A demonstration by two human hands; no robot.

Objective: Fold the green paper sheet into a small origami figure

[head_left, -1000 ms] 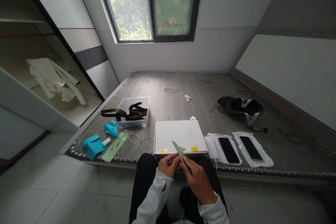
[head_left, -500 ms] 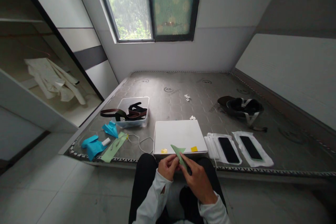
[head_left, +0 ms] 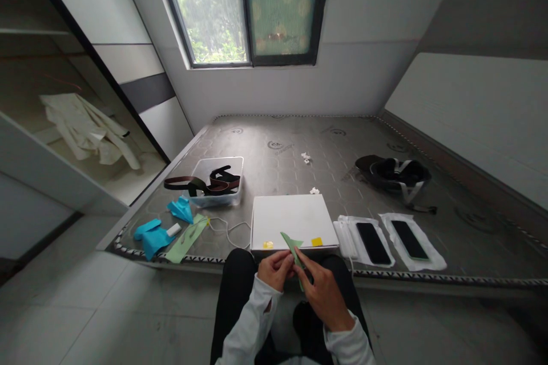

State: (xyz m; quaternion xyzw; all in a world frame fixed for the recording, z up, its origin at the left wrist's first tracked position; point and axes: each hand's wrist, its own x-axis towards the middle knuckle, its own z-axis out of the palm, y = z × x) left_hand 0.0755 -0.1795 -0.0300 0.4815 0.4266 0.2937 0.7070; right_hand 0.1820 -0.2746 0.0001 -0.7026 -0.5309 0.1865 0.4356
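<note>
A folded piece of green paper (head_left: 291,242) is pinched between my two hands, just over the near edge of a white box (head_left: 295,217). My left hand (head_left: 275,270) is closed on its lower left side, the fingertips close against those of the other hand. My right hand (head_left: 321,291) grips the paper from the right, thumb and index finger along its fold. Part of the paper is hidden by my fingers. A yellow paper square (head_left: 316,242) and a crumpled yellow piece (head_left: 268,244) lie on the box's near edge.
Left of the box are a clear plastic bin (head_left: 233,199) with a belt (head_left: 188,184), blue folded paper (head_left: 154,239), a green strip (head_left: 187,241) and a white cord (head_left: 231,236). Two phones (head_left: 372,243) (head_left: 410,239) lie on white wrapping at right, a dark cap (head_left: 389,172) behind.
The green paper has shifted very slightly between my fingers, its pointed tip a little to the right. Both hands stay in nearly the same place.
</note>
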